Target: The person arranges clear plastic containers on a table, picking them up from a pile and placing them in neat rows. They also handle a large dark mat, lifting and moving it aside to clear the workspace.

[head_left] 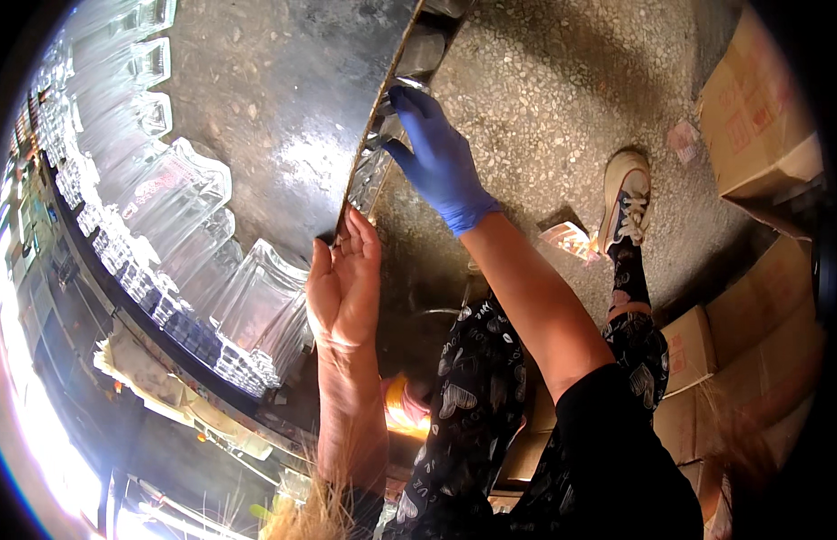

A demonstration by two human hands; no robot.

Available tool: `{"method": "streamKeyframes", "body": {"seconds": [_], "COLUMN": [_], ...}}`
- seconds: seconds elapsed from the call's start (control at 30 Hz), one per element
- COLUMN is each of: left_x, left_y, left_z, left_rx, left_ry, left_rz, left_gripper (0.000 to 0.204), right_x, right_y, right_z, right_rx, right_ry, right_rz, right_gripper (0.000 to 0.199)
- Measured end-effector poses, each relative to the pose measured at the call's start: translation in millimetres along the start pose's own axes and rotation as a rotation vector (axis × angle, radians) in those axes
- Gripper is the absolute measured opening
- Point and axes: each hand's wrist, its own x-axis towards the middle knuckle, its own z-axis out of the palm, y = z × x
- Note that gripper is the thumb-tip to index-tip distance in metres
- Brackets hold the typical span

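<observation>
dark scuffed tabletop | clear glass vessels along left side | speckled floor | pink paper scrap

I'm in what looks like a workshop or storeroom for glassware; I can't tell which of the two. Left of my bare left hand, clear square-cornered glass vessels crowd in rows on a worn, dark-topped table, too many alike for a home. My right hand, at the table's edge, wears a blue disposable glove. Right of it spreads speckled terrazzo floor with paper scraps, and farther that way, brown cardboard cartons.
</observation>
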Motion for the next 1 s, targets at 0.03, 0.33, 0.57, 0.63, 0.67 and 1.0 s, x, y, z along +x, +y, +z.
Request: {"method": "streamKeyframes", "body": {"seconds": [0.03, 0.33, 0.57, 0.63, 0.67, 1.0], "left_x": [-2.2, 0.6, -123.4, -174.5, -194.7, -452.3], "left_y": [0.9, 1.8, 7.4, 21.1, 32.2, -4.1], "left_z": [0.2, -20.1, -4.7, -0.7, -11.1, -284.5], "left_rx": [-0.002, 0.231, 0.737, 0.832, 0.855, 0.953], "left_ry": [0.021, -0.101, -0.013, -0.042, -0.031, 0.78], "left_rz": [0.01, 0.099, 0.056, 0.125, 0.16, 0.371], "left_gripper": [0.038, 0.037, 0.033, 0.028, 0.027, 0.027], "right_x": [-1.1, -3.3, -53.9, -36.1, -25.6, -48.5], "right_y": [-4.1, -17.2, -110.1, -169.7, -198.5, -293.0], "right_z": [0.1, -23.0, -124.7, -119.4, -114.2, -164.1], "right_rx": [-0.013, -0.073, -0.291, -0.197, -0.189, -0.366], "right_ry": [-0.021, -0.067, -0.324, -0.376, -0.451, -1.337], "right_rz": [0.012, -0.055, -0.02, -0.072, -0.121, -0.385], "right_gripper": [0.051, 0.068, 0.039, 0.031, 0.03, 0.025]}}
